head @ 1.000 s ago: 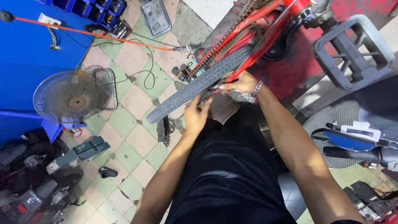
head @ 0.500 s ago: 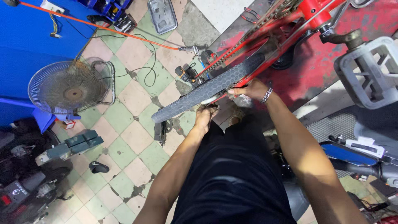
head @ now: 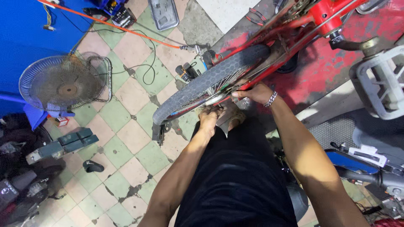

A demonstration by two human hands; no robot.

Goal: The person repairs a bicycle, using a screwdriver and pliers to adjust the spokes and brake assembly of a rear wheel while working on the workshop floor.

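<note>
Swung further round than half a second before, the grey bicycle wheel lay just beyond both hands, the right hand pinching its rim, the left hand curled at its underside, grip unclear.

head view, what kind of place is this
Probably a small bicycle repair workshop: both hands work at a red bicycle's rear wheel, a stand fan sits on the worn tiled floor, with tool cases nearby.

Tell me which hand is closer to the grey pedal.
Right. The right hand grips the red frame, on the grey pedal side; the left hand is farther, under the tyre.
</note>
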